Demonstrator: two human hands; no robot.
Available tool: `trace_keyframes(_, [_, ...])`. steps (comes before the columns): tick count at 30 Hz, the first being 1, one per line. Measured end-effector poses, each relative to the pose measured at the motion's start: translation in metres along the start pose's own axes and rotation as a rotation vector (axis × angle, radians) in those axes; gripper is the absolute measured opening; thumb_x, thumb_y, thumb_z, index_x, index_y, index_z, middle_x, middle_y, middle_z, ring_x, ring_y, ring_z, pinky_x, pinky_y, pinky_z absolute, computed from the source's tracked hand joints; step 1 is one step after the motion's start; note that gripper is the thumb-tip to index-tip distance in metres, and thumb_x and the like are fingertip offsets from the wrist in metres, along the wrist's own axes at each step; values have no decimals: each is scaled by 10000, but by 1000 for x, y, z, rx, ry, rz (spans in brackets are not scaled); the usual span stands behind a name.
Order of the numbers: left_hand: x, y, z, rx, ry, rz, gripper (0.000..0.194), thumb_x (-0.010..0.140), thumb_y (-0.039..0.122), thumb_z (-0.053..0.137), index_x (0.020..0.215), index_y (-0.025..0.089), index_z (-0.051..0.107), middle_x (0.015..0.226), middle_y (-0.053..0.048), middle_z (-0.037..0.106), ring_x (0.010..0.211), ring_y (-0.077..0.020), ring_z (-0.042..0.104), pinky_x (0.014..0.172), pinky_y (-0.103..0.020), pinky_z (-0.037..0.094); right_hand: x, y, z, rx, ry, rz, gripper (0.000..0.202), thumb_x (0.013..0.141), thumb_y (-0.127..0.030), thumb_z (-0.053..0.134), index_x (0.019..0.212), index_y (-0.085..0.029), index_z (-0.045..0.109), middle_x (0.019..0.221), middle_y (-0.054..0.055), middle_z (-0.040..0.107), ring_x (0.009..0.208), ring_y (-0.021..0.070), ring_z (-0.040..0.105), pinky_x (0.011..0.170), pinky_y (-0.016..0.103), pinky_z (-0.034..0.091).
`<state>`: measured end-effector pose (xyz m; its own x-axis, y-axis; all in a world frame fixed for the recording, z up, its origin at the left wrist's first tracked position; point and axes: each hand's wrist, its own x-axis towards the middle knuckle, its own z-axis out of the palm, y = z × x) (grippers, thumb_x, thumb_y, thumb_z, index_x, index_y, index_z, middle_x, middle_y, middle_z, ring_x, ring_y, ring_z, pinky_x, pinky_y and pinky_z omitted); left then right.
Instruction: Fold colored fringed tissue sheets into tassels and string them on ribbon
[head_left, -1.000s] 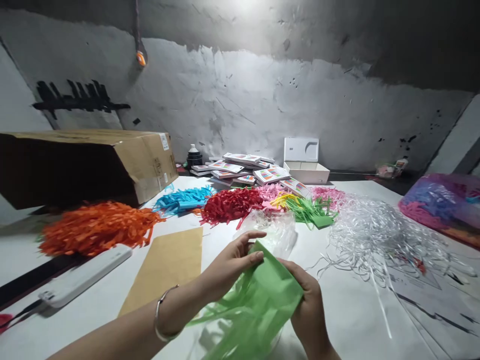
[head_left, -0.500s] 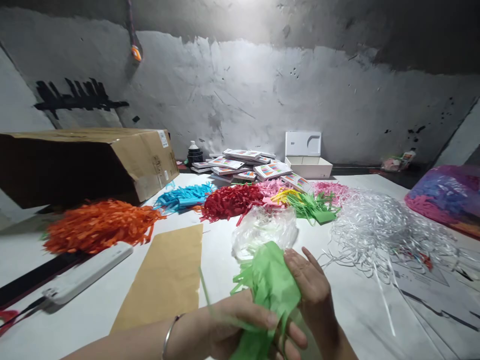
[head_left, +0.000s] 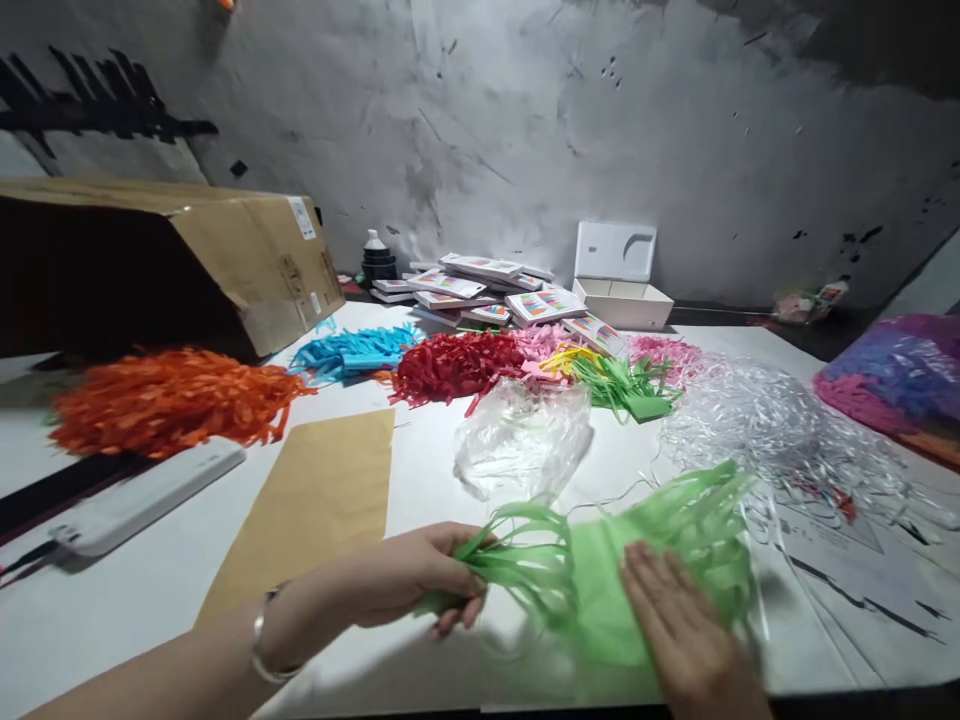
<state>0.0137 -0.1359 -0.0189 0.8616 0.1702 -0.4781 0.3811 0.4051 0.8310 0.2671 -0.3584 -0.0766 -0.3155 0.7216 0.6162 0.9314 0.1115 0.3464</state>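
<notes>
A light green tissue-paper tassel sheet point(head_left: 600, 570) is spread across the front of the table, its cut strips fanning out at both ends. My left hand point(head_left: 442, 575), with a silver bangle at the wrist, is closed around the bunched strips at its left end. My right hand point(head_left: 679, 625) lies with fingers outstretched over the uncut middle band; motion blurs it a little. Just beyond the sheet sits a crumpled clear plastic bag point(head_left: 517, 440).
Orange point(head_left: 172, 400), blue point(head_left: 360, 350) and red tassels point(head_left: 457, 365) line the table. White ribbon strands point(head_left: 765, 420) heap at right. Behind are stacked small boxes point(head_left: 480, 285), an open white box point(head_left: 626, 300) and a cardboard carton point(head_left: 255, 260). Brown paper point(head_left: 322, 490) lies at left.
The green tissue, earlier bunched between both hands, is now spread out to the right. My left hand has shifted left with the strips; my right hand has come down onto the sheet. The view has tilted down.
</notes>
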Motion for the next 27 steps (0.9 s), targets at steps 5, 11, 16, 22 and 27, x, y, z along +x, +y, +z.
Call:
trace_keyframes(5, [-61, -19, -52, 442, 524, 56, 382, 775, 260, 682, 1155, 216, 677, 785, -61, 733, 623, -211, 642, 564, -273, 495, 8, -61, 50, 238, -30, -90, 509, 814, 21, 396, 1220, -110, 673, 1283, 115, 690, 1235, 257, 631, 979, 392, 584])
trace_keyframes(11, [-63, -48, -19, 1233, 709, 688, 463, 882, 240, 642, 1336, 309, 590, 1333, -98, 643, 1235, -311, 568, 1058, -415, 456, 18, -84, 58, 301, -107, -9, 562, 737, -2, 421, 1246, -62, 652, 1328, 155, 655, 1289, 313, 582, 1018, 437, 553])
trace_keyframes(16, [-9, -77, 17, 1317, 275, 760, 405, 887, 113, 594, 1274, 235, 592, 1151, -123, 707, 1081, -267, 624, 997, -396, 487, 23, -81, 51, 373, -110, -34, 408, 898, -205, 524, 1257, -55, 648, 1294, 186, 668, 1198, 337, 648, 944, 429, 597])
trace_keyframes(22, [-5, -72, 8, 1205, 178, 647, 293, 910, 162, 616, 1199, 213, 608, 1189, -107, 693, 1091, -269, 592, 976, -382, 478, 13, -68, 36, 561, -78, 16, 205, 954, -191, 584, 1130, -147, 681, 1150, 133, 748, 1162, 274, 676, 968, 388, 587])
trace_keyframes(27, [-15, -59, 8, 1138, 157, 601, 275, 934, 221, 626, 1209, 209, 618, 1205, -105, 692, 1110, -266, 599, 1005, -378, 468, 11, -72, 29, 639, -80, 114, 199, 923, -116, 606, 1103, -165, 678, 1077, 96, 774, 1090, 247, 715, 983, 380, 587])
